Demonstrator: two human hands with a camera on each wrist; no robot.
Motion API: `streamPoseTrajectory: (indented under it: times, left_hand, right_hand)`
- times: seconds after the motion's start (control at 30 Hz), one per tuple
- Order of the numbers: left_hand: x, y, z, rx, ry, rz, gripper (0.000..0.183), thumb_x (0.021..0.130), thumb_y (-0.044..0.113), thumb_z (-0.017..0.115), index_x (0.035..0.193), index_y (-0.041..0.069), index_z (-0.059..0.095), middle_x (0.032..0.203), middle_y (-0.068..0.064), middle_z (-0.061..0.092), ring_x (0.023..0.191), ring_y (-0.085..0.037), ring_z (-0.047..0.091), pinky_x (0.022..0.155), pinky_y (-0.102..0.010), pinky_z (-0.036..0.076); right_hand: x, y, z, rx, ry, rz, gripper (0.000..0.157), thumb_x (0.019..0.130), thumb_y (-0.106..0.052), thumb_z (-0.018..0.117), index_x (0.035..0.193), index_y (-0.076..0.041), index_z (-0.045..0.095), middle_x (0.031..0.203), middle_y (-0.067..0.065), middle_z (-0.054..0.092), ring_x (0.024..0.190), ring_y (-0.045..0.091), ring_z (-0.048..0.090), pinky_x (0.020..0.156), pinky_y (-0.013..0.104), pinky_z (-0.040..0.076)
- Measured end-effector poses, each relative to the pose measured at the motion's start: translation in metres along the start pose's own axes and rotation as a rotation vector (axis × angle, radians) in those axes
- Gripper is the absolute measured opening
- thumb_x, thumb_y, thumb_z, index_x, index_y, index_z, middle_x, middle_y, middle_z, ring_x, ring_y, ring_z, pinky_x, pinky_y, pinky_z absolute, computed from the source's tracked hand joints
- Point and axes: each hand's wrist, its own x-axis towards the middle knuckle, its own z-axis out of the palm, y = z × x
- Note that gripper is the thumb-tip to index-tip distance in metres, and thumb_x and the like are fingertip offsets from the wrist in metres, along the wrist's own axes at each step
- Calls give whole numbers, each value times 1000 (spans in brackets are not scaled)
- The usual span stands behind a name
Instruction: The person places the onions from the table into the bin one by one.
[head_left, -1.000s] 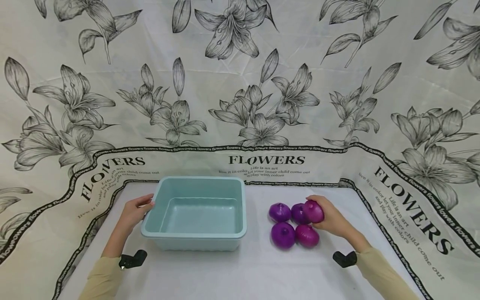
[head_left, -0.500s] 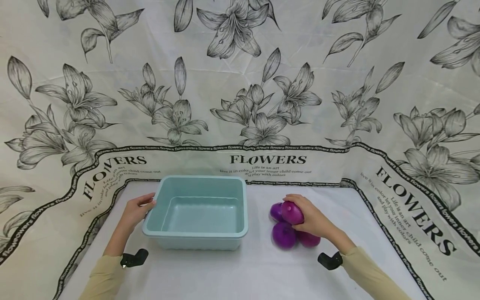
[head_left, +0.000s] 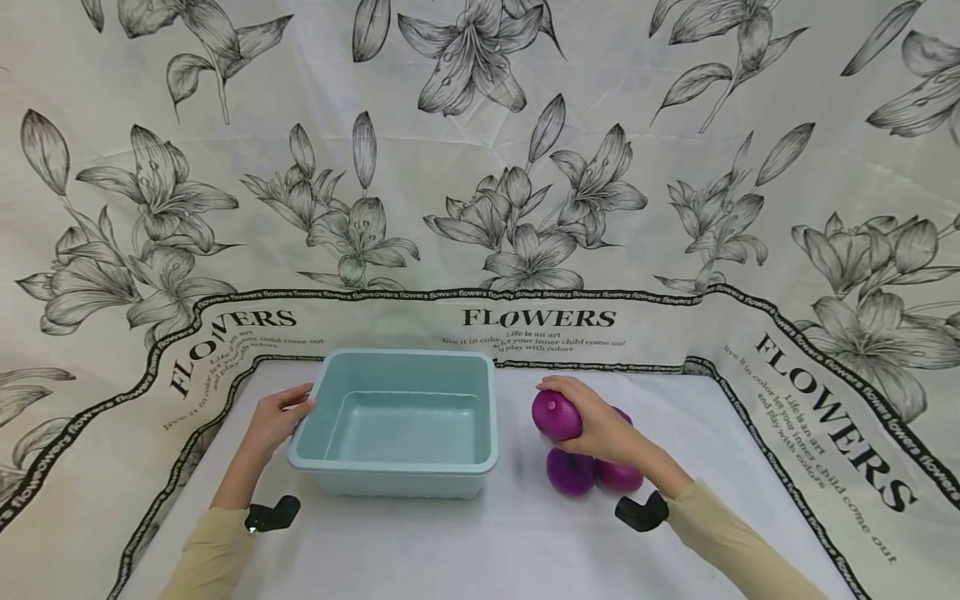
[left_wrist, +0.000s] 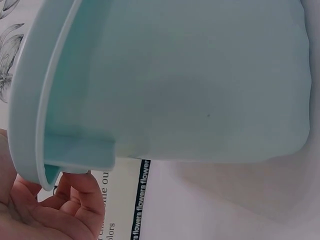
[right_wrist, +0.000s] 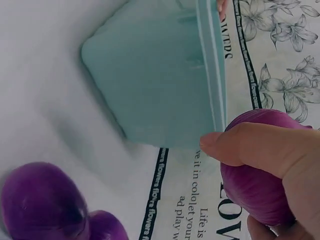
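Observation:
My right hand (head_left: 603, 429) grips a purple-red onion (head_left: 556, 415), held up above the table to the right of a light blue plastic basin (head_left: 393, 483). From the right wrist view, the thumb lies across this onion (right_wrist: 260, 185) and fingertips show beneath it. My left hand (head_left: 276, 419) holds the basin's left rim. Close up in the left wrist view, curled fingers (left_wrist: 85, 197) sit under the rim (left_wrist: 30, 100). Below the right hand rest a dark purple onion (head_left: 571, 472) and a redder onion (head_left: 619, 477); others behind them are mostly hidden by the hand.
A white cloth (head_left: 480, 550) covers the table. Behind and at both sides hangs a curtain (head_left: 480, 167) printed with flowers and lettering. Black wrist devices (head_left: 642, 512) sit at both sleeve cuffs. Inside, the basin shows a bare floor.
My right hand has carried its onion leftward, from the right end of the group toward the basin. The left hand stays on the rim. The whole view has shifted slightly.

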Motion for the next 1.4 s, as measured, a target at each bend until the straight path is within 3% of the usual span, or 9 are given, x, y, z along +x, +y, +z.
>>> streamPoseTrajectory:
  times: [0.43, 0.5, 0.6, 0.83, 0.97, 1.07, 1.2, 1.3, 1.4]
  left_hand:
    - [5, -4, 4, 43, 44, 4, 55, 81, 56, 55, 128, 26, 51, 119, -4, 56, 98, -20, 56, 74, -34, 50]
    - [-1, 2, 1, 47, 38, 26, 60, 80, 60, 52, 128, 26, 50, 119, -6, 56, 95, -18, 56, 68, -29, 50]
    - [-22, 35, -10, 40, -30, -6, 59, 84, 54, 51, 133, 21, 46, 126, -11, 52, 96, -19, 57, 68, -32, 51]
    - [-13, 18, -6, 25, -21, 21, 57, 83, 55, 52, 131, 25, 47, 126, -9, 53, 95, -21, 57, 67, -32, 50]
    - [-27, 42, -15, -13, -64, -34, 53, 85, 44, 57, 132, 22, 46, 129, -11, 50, 101, -23, 56, 51, -35, 45]
    - [-19, 27, -8, 6, -25, -21, 54, 83, 53, 55, 131, 28, 47, 128, -7, 52, 101, -20, 57, 50, -30, 46]
    - [-8, 7, -2, 3, -21, 25, 57, 82, 55, 54, 131, 28, 47, 128, -9, 52, 100, -22, 58, 68, -32, 51]
    - [-24, 30, -10, -3, -46, -8, 53, 84, 48, 56, 131, 25, 47, 129, -9, 51, 103, -22, 57, 65, -41, 51]
    - [-54, 75, -22, -5, -87, -21, 53, 88, 42, 55, 134, 16, 45, 130, -16, 48, 107, -28, 55, 70, -45, 49]
  right_hand:
    - [33, -36, 1, 99, -81, -23, 83, 59, -5, 81, 131, -15, 41, 134, 4, 42, 121, 24, 44, 92, 44, 44]
    - [39, -40, 3, 108, -97, -31, 83, 58, -4, 81, 131, -15, 42, 134, 2, 42, 121, 22, 44, 92, 43, 44]
    - [47, -45, 6, 127, -117, -44, 83, 58, -4, 81, 130, -16, 42, 132, -2, 43, 121, 19, 43, 93, 41, 43]
    - [65, -56, 13, 154, -153, -71, 83, 58, -4, 80, 128, -28, 41, 128, -2, 45, 119, 15, 44, 94, 39, 42]
    - [75, -63, 20, 149, -184, -111, 82, 59, -5, 80, 128, -23, 41, 129, -1, 44, 119, 17, 44, 93, 39, 43]
    - [82, -65, 27, 147, -201, -138, 81, 59, -5, 80, 128, -19, 41, 129, 0, 44, 117, 16, 45, 93, 38, 43]
    - [90, -69, 36, 140, -219, -149, 81, 59, -7, 81, 128, -17, 41, 131, 1, 43, 119, 17, 44, 93, 37, 44]
    - [96, -72, 41, 133, -232, -142, 81, 59, -8, 81, 129, -18, 41, 132, 1, 42, 120, 18, 43, 92, 37, 44]
    - [103, -75, 45, 137, -248, -130, 80, 60, -8, 80, 130, -19, 41, 133, 2, 41, 119, 18, 43, 91, 37, 45]
